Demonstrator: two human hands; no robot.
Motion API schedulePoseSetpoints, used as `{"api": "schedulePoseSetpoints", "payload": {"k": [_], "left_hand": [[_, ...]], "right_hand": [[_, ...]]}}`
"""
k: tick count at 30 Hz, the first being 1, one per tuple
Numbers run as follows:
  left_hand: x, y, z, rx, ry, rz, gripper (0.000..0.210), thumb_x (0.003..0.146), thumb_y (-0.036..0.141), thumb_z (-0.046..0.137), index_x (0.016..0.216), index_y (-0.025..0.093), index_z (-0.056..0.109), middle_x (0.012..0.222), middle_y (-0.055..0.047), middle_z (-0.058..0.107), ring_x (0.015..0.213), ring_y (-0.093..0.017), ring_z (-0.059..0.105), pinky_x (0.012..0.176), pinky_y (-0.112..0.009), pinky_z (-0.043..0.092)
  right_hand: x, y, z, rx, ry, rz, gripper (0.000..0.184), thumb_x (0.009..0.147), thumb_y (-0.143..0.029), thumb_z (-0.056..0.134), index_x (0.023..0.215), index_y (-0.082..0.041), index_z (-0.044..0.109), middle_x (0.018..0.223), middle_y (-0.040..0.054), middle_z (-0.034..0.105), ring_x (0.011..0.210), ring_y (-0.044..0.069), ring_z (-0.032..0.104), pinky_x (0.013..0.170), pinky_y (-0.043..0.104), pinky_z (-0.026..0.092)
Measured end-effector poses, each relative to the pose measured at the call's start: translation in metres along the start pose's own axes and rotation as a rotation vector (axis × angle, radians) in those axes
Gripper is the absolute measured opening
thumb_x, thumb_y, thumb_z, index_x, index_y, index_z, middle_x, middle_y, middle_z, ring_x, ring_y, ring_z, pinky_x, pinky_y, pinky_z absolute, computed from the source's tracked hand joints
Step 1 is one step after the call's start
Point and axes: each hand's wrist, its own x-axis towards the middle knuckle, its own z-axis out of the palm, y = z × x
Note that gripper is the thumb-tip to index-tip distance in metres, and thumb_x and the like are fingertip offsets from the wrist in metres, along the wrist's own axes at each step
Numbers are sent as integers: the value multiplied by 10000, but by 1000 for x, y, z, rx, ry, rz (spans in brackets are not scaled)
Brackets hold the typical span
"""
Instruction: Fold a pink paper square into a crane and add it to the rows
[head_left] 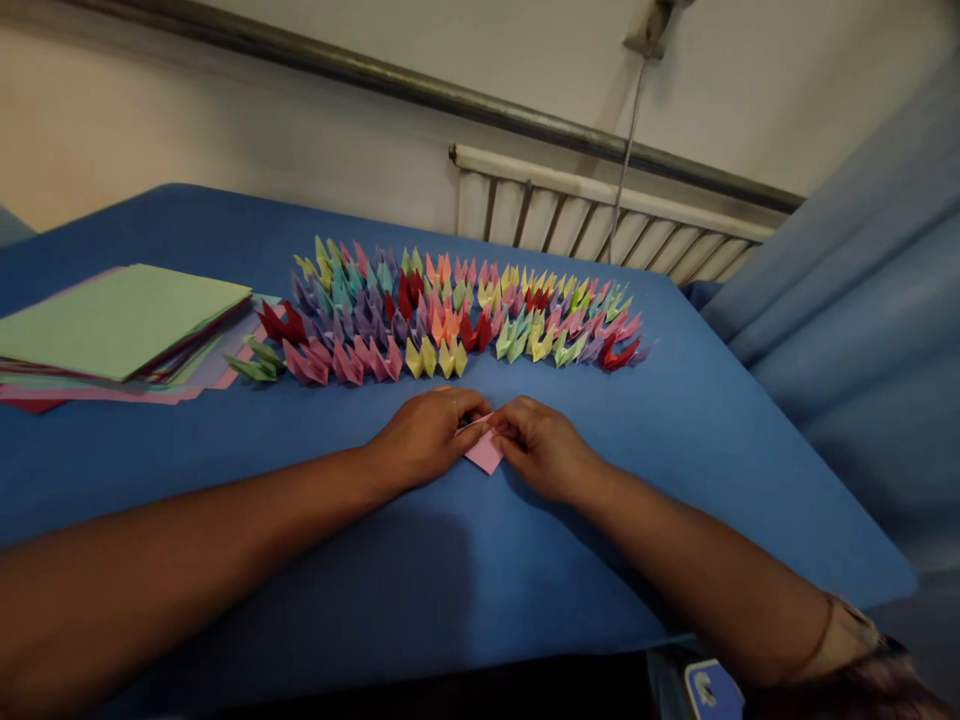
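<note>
A small folded piece of pink paper (485, 455) lies low over the blue table, one corner pointing toward me. My left hand (431, 432) pinches its left side, with the thumb on top. From the other side, my right hand (541, 445) grips the paper with closed fingers, close against the left fingertips. The upper part of the paper is hidden under both hands. Just beyond them stand rows of folded paper cranes (439, 325) in many colours, with two yellow ones nearest my left hand.
A stack of coloured paper sheets (112, 325), pale green on top, lies at the left of the blue table (360, 610). Behind the table are a radiator (600, 210) and a pipe along the wall. A blue curtain (862, 330) hangs at the right.
</note>
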Motion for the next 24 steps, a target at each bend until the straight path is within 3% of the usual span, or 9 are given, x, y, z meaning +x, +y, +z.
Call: {"api": "schedulePoseSetpoints", "payload": {"k": [4,8,12,17,24], "left_hand": [[-2,-9,-2,57,12,93,163,886,256,566,991,188,671,990,-62,670,975,-218,592,895,-362,450],[-11,-14,-9,89,-74,153,159,900,206,525,899,186,683,905,-51,655,899,-202,599,843,-338,459],[-17,-16,-21,118,-155,181,187,900,197,526,978,185,695,992,-60,676,930,-200,619,857,-324,461],[-20,-21,-31,96,-231,242,211,870,260,613,1059,201,688,1054,-55,677,994,-213,613,895,-322,450],[-21,-24,-19,-5,-166,357,171,895,330,632,1003,203,669,987,-60,668,952,-207,588,848,-316,447]], "right_hand": [[0,2,-3,-31,-65,1,158,896,-155,561,1041,-176,619,920,42,583,842,159,575,798,307,474],[-5,-2,-14,-58,-158,-46,287,880,-225,631,1158,-169,584,1004,68,573,891,179,565,845,341,480],[-8,-3,-21,-58,-233,-70,446,839,-322,712,1225,-187,533,1089,85,567,967,208,563,883,381,478],[-9,-5,-20,-96,-234,-47,419,852,-394,699,1174,-187,529,1081,93,578,946,219,571,852,388,489],[-12,-13,-20,-192,-222,-80,240,895,-343,639,1048,-184,546,985,93,608,884,227,571,793,384,488]]}}
